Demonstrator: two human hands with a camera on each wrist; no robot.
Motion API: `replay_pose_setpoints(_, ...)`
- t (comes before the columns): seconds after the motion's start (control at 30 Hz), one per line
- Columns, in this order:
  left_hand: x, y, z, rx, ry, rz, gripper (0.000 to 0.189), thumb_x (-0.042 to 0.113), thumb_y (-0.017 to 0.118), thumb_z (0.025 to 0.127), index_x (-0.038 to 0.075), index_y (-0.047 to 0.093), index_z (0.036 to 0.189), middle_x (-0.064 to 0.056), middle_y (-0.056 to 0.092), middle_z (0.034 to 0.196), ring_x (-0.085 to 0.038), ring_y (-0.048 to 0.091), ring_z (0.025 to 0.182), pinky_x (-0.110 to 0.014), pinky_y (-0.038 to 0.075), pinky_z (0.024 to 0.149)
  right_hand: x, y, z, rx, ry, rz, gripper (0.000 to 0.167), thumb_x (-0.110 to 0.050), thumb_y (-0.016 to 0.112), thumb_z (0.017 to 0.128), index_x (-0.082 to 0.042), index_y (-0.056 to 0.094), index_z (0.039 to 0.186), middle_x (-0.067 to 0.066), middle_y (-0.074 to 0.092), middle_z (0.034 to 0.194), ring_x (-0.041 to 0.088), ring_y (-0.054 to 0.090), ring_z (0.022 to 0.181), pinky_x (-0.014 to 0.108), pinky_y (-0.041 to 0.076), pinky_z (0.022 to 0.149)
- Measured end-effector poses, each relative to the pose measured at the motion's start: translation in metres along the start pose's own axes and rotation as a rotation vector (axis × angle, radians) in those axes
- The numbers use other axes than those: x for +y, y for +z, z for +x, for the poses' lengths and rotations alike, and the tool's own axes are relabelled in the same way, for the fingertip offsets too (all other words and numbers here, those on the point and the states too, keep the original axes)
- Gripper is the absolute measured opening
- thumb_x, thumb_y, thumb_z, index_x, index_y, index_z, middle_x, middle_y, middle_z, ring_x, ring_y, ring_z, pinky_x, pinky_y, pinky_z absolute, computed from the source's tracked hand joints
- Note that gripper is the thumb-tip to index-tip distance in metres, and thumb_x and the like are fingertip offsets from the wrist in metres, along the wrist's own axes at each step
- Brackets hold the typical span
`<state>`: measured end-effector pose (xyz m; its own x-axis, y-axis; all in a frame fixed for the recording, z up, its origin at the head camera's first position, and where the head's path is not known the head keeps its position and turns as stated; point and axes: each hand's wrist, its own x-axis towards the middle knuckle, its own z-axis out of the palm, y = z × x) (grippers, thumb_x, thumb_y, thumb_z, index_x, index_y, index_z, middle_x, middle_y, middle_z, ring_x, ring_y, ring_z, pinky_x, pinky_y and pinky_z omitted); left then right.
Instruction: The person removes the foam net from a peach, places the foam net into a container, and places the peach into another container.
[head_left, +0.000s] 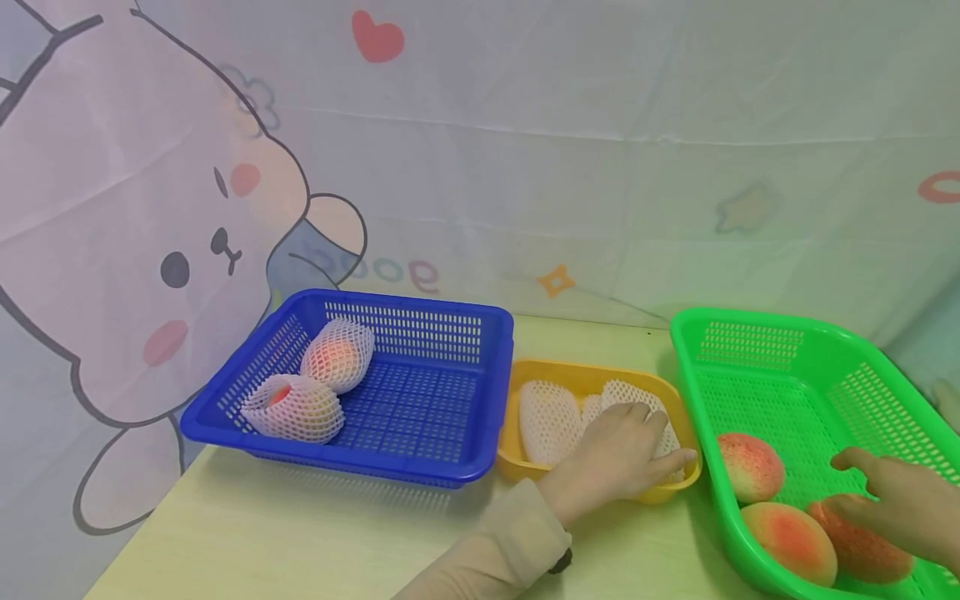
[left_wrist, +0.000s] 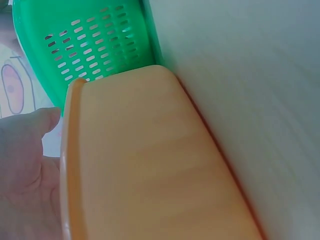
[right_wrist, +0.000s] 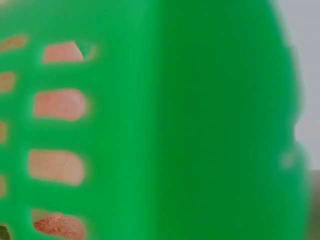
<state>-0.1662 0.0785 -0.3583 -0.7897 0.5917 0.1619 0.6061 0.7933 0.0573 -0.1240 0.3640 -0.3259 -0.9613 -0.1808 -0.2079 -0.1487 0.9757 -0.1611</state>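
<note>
Both hands are well apart from each other. To the left of the left hand (head_left: 618,450), a blue rectangular plastic basket (head_left: 420,408) holds two peaches in white foam nets (head_left: 292,410); its right half gives open room. Its right edge is just beside a yellow rounded plastic tray (head_left: 656,494), where the left hand's fingers lie over white foam net sleeves (head_left: 549,421); whether they pinch one, I cannot tell. Past the thumb, a narrow gap separates the tray's edge from a green perforated plastic basket (head_left: 787,400). Inside it, three round reddish peaches (head_left: 791,546) lie left of and under the right hand (head_left: 903,504), whose fingers are loosely spread; their contact is not clear. Beyond these fingers, the floor is wide open.
</note>
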Motion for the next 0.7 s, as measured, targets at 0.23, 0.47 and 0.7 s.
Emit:
replay_pose_setpoints(0.23, 0.0, -0.006, -0.002, 0.009, -0.006, -0.011, 0.059, 0.062, 0.033, 0.096, 0.016, 0.059, 0.121, 0.001, 0.063, 0.118, -0.012, 0.058, 0.116, -0.023, 0.044, 0.102, -0.001, 0.001, 0.001, 0.015, 0.004, -0.004, 0.054, -0.031, 0.065, 0.088, 0.012, 0.052, 0.118, 0.03, 0.064, 0.097, 0.042, 0.062, 0.085, 0.049, 0.05, 0.065)
replay_pose_setpoints(0.47, 0.0, -0.012, -0.004, 0.019, -0.004, -0.025, 0.058, 0.062, 0.034, 0.096, 0.016, 0.059, 0.121, 0.001, 0.061, 0.123, -0.012, 0.057, 0.119, -0.024, 0.044, 0.103, -0.008, 0.0, 0.0, 0.017, 0.001, -0.014, 0.056, -0.032, 0.065, 0.089, 0.013, 0.051, 0.119, 0.03, 0.064, 0.095, 0.041, 0.062, 0.084, 0.049, 0.05, 0.064)
replay_pose_setpoints(0.7, -0.003, -0.015, -0.002, 0.016, -0.033, -0.076, 0.056, 0.06, 0.035, 0.097, 0.018, 0.058, 0.125, 0.001, 0.06, 0.128, -0.012, 0.056, 0.122, -0.025, 0.045, 0.104, -0.018, -0.001, -0.001, 0.045, -0.014, -0.016, 0.056, -0.034, 0.064, 0.09, 0.012, 0.051, 0.12, 0.03, 0.066, 0.099, 0.042, 0.063, 0.086, 0.051, 0.051, 0.066)
